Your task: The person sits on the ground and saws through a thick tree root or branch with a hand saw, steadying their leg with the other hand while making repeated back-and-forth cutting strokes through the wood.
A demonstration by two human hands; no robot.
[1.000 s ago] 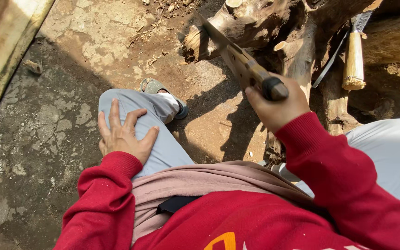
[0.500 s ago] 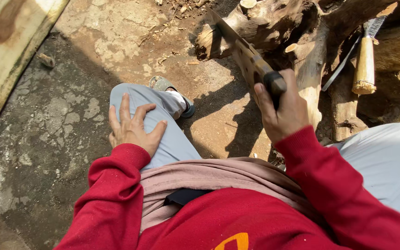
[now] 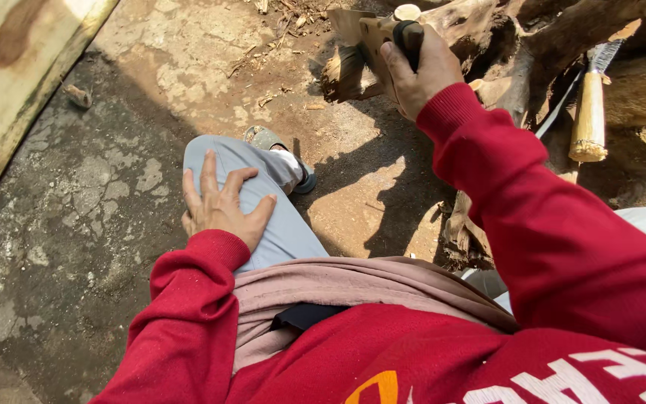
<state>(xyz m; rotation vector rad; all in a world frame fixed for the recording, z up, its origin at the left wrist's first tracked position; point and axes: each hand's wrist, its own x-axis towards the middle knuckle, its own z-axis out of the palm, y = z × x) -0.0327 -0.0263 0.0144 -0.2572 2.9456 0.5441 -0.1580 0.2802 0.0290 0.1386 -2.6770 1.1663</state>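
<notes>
My right hand [image 3: 419, 69] is closed around the dark grip of a wood-handled chopping tool [image 3: 377, 34], whose blade reaches out over a gnarled tree stump [image 3: 502, 37] at the top of the view. My left hand [image 3: 222, 203] lies flat, fingers spread, on my left knee in light grey trousers [image 3: 259, 202]. Both arms wear red sleeves. The blade's tip is partly cut off by the stump and the frame's edge.
A second tool with a pale wooden handle [image 3: 589, 112] leans among the roots at the right. A wooden plank [image 3: 16, 82] lies along the upper left. Cracked concrete ground [image 3: 76, 224] and dirt with wood chips [image 3: 278, 30] spread in front of me.
My right hand has swung the chopping tool forward and upward toward the stump. The left hand has stayed on the knee.
</notes>
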